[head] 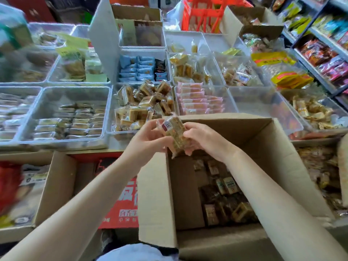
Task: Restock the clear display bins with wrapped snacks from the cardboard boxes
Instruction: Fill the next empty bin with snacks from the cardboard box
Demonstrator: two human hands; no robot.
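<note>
Pale-blue wrapped snacks [139, 69] are showing in a clear far bin, pink ones [197, 100] lying right of tan ones [145, 104]. A brown cardboard box [263, 147] is sitting near, a red printed box [126, 200] lying left, an orange crate [203, 14] standing far.

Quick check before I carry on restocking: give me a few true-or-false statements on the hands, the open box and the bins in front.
1. Both hands hold wrapped snacks above the open cardboard box. True.
2. That box is empty. False: wrapped snacks lie inside.
3. The bin of pink packets sits right of the bin of brown snacks. True.
4. The left hand rests idle on a bin. False: it grips the snacks with the right hand.
</note>
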